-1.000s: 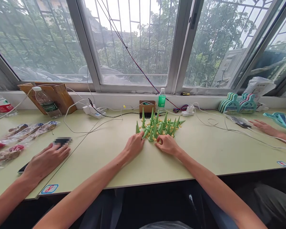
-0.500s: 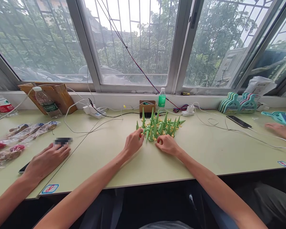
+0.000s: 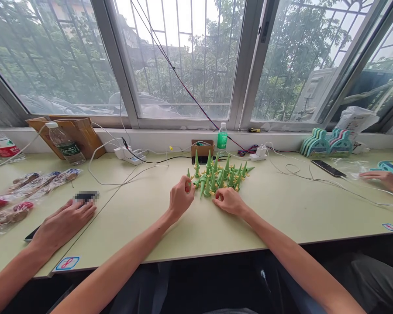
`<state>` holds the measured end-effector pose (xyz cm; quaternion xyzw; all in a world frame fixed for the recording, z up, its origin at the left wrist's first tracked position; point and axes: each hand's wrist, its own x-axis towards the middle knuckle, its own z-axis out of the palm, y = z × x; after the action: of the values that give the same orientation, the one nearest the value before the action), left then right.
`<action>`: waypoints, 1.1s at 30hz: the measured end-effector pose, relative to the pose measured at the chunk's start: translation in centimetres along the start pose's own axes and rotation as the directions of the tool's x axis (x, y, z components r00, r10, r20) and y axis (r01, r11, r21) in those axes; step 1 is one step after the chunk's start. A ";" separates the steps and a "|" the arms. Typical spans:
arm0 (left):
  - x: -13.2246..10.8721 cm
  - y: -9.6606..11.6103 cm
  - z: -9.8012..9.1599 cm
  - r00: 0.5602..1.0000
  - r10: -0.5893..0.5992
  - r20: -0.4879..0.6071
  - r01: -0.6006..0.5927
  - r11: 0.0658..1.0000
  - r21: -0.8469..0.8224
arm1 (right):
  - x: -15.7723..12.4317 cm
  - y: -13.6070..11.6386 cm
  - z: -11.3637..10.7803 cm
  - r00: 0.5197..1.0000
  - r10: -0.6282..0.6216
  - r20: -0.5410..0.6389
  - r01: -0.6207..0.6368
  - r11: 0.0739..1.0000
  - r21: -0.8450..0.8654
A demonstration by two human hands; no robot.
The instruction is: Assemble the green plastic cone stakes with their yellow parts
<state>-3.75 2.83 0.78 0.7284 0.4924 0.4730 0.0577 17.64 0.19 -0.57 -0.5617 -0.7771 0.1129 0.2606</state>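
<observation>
A cluster of green cone-shaped watering spikes [image 3: 212, 176] with small yellow valve parts is on the table, some upright and some lying over. At its left front edge is my left hand [image 3: 181, 194], raised slightly, thumb and fingers curled together in a pinch. A bit of green shows by its fingertips; I cannot tell whether it is gripped or lies behind. My right hand [image 3: 229, 200] rests on the table at the cluster's front, fingers bent and closed near a small yellow piece. What it holds, if anything, is hidden.
Behind the spikes stand a small cardboard box [image 3: 202, 148] and a green bottle [image 3: 222, 137]. White cables [image 3: 293, 168] run across the table near a phone [image 3: 327, 168]. At left, a co-worker's hand [image 3: 65, 220] covers a dark blurred object; another hand [image 3: 384, 178] is far right.
My left hand has shifted slightly left and turned more upright, its fingers curling. My right hand stays nearly in place. The co-worker's hand at far right has moved a little left.
</observation>
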 end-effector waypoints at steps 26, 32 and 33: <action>-1.0 0.3 1.3 0.943 0.260 0.208 -0.241 0.964 -0.114 | 1.4 0.2 0.6 0.978 0.043 -0.202 0.011 0.965 0.261; -1.1 0.4 1.4 0.915 0.294 0.276 -0.273 0.955 -0.112 | 2.4 -0.2 0.7 0.982 0.064 -0.180 0.006 0.931 0.364; -1.1 0.5 1.4 0.915 0.290 0.281 -0.270 0.957 -0.109 | 2.4 -0.3 0.7 0.982 0.064 -0.178 0.009 0.925 0.379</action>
<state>-2.45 2.24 -0.43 0.8511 0.3525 0.3793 0.0868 16.47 2.45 -0.36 -0.5199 -0.7048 0.2110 0.4341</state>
